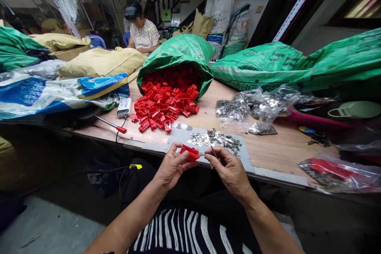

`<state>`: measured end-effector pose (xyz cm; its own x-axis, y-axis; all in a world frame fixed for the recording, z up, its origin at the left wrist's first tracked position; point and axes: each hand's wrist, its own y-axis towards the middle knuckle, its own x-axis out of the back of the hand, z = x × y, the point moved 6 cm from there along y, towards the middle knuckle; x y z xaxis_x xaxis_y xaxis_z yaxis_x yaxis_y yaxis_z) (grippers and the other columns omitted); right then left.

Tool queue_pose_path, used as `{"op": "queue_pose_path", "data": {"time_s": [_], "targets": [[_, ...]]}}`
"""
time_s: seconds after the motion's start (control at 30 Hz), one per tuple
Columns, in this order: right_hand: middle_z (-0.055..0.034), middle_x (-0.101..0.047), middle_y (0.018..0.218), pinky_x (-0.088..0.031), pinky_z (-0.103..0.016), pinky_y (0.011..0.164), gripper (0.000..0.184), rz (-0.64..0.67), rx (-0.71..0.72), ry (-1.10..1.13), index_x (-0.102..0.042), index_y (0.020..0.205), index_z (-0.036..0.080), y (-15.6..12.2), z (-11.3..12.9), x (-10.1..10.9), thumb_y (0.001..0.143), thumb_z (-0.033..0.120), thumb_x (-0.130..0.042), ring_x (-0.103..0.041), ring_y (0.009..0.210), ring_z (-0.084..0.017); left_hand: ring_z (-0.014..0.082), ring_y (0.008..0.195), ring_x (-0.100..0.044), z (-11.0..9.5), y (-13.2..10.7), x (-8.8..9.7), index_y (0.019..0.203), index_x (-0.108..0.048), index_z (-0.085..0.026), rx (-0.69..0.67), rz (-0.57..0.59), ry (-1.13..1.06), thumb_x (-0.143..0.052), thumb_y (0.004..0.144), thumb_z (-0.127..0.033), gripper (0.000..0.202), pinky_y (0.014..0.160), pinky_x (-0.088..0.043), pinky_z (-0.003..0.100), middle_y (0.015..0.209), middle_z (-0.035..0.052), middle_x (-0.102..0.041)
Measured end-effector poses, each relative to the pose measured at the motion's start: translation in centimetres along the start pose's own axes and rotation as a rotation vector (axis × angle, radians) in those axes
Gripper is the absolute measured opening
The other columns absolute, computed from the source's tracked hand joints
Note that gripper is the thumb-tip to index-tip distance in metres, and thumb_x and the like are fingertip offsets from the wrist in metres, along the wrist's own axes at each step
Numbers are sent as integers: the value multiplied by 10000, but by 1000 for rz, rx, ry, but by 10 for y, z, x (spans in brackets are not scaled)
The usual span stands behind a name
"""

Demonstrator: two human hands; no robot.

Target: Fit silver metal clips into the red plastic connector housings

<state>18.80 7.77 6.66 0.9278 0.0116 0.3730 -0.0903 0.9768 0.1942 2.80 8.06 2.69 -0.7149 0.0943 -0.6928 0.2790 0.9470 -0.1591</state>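
My left hand grips a red plastic housing by its sides, above the table's front edge. Close to the housing's right end, my right hand pinches a small metal piece between thumb and forefinger. A thin pointed tool also sticks out from that hand; its kind is unclear. Behind both hands, small flat metal parts lie scattered on a grey mat. Many more red housings spill out of a green woven sack onto the table.
Clear bags of metal parts lie to the right, near a pink basket. On the left are a white device with a cable and a red-tipped rod. Another person sits across the table, beyond several sacks.
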Motion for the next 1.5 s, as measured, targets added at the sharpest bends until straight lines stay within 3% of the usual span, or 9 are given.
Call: {"op": "queue_pose_path", "data": {"time_s": [0.2, 0.5, 0.8, 1.0, 1.13, 1.23, 1.3, 1.4, 1.5], "targets": [[-36, -692, 788, -479, -258, 627, 166, -34, 121, -200, -651, 877, 201, -3, 11, -2, 886, 344, -567, -598, 636, -155, 187, 1088, -649, -9, -8, 1, 949, -503, -227, -360, -57, 493, -716, 763, -195, 285, 964, -476, 313, 1249, 70, -652], [-52, -688, 825, -502, -296, 699, 108, 6, 250, -290, -629, 894, 213, -5, 14, -17, 901, 244, -525, -648, 741, -187, 210, 1046, -663, -14, -21, -5, 1143, -612, -271, -506, -61, 876, -667, 800, -216, 351, 922, -501, 309, 1185, 52, -684], [-61, -655, 820, -487, -297, 697, 145, 43, 266, -228, -651, 906, 204, -6, 16, -20, 914, 266, -521, -608, 742, -182, 232, 1148, -616, -7, -23, 0, 1104, -661, -261, -481, -105, 769, -696, 773, -205, 338, 1017, -462, 351, 1193, 58, -683], [-55, -661, 878, -481, -283, 710, 224, 106, 79, -49, -670, 959, 191, 0, 2, -11, 904, 358, -530, -607, 809, -184, 230, 1157, -611, -2, -25, 3, 1141, -631, -267, -477, -105, 764, -678, 802, -221, 345, 1030, -458, 362, 1225, 61, -664], [-15, -618, 773, -460, -251, 639, 238, 91, -33, -16, -628, 907, 184, 0, -10, -5, 887, 408, -549, -564, 705, -150, 239, 1180, -598, -2, -26, 3, 1107, -653, -267, -473, -125, 734, -702, 776, -210, 340, 1050, -440, 373, 1208, 58, -676], [-3, -600, 740, -449, -242, 625, 229, 140, -3, -62, -619, 854, 188, -3, -8, -9, 890, 404, -553, -532, 661, -133, 236, 1205, -581, -2, -26, 2, 1084, -665, -271, -482, -127, 736, -713, 761, -195, 335, 1080, -407, 374, 1190, 49, -687], [-16, -633, 798, -461, -247, 645, 202, 157, 40, -83, -631, 921, 196, -4, -4, -12, 895, 381, -556, -552, 686, -140, 231, 1210, -576, -3, -27, 0, 1095, -659, -273, -493, -113, 760, -699, 775, -201, 331, 1078, -406, 365, 1191, 48, -685], [-47, -672, 919, -486, -271, 728, 193, 235, 133, -103, -644, 1034, 214, -5, 4, -17, 906, 324, -549, -610, 800, -169, 220, 1130, -624, -5, -27, -3, 1138, -631, -262, -486, -72, 794, -664, 812, -228, 329, 1007, -462, 340, 1189, 60, -681], [-53, -679, 915, -486, -284, 768, 165, 317, 185, -132, -659, 1011, 217, -6, 8, -19, 906, 279, -548, -628, 844, -181, 209, 1035, -663, -6, -27, -7, 1144, -618, -244, -458, -24, 796, -653, 824, -245, 322, 941, -495, 320, 1166, 68, -690]]}}
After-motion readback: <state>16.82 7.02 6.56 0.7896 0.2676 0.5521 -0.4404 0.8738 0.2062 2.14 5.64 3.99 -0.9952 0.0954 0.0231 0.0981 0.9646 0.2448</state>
